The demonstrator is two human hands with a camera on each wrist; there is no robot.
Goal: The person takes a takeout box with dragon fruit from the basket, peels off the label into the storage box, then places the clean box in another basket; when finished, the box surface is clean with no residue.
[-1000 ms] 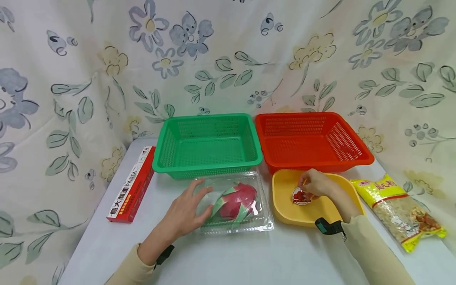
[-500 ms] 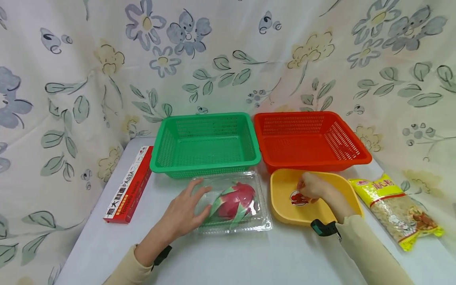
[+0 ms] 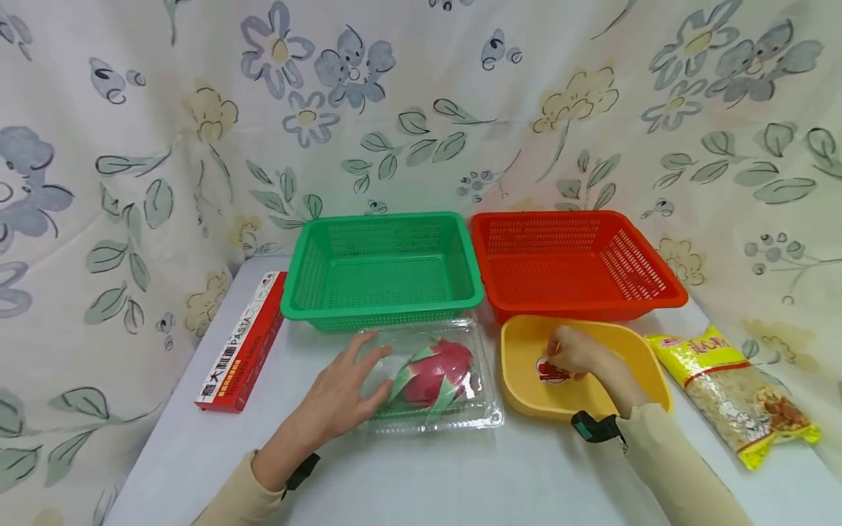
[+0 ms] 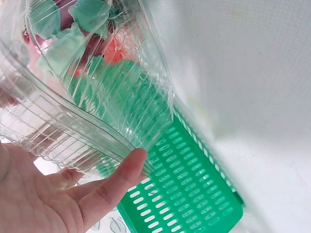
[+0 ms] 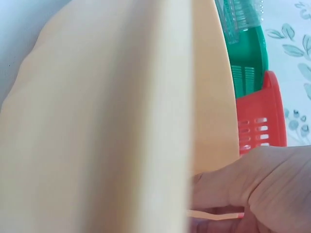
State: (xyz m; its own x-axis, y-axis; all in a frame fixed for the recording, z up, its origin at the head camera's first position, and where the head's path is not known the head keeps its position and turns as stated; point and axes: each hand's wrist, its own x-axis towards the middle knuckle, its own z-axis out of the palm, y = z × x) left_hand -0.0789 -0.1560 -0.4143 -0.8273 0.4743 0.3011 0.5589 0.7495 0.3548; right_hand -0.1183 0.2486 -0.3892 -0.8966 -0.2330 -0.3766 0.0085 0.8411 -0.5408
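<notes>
Beside the left edge of a clear plastic clamshell box [image 3: 483,398], my left hand [image 3: 332,394] has its fingers spread and slightly bent, fingertips right at the rim. Inside the box lies a pink dragon fruit [image 3: 427,380] with green scales. In the left wrist view, a fingertip meets the flange of the clamshell box [image 4: 97,128]. My right hand [image 3: 579,354] reaches down into a yellow basin [image 3: 520,394], fingers curled over a round red-and-white label [image 3: 551,372] on its floor. I cannot tell whether its hidden fingertips pinch anything. A blurred beige surface fills much of the right wrist view.
A green basket [image 3: 388,277] and a red basket [image 3: 566,270] stand side by side at the back. On the left lies a red pasta box [image 3: 246,351]; on the right, a yellow-and-clear food bag [image 3: 737,391]. A floral cloth [image 3: 421,109] hangs behind them.
My right hand has shifted slightly left over the label, its fingers drawn closer together. The left hand stays in place beside the clamshell box.
</notes>
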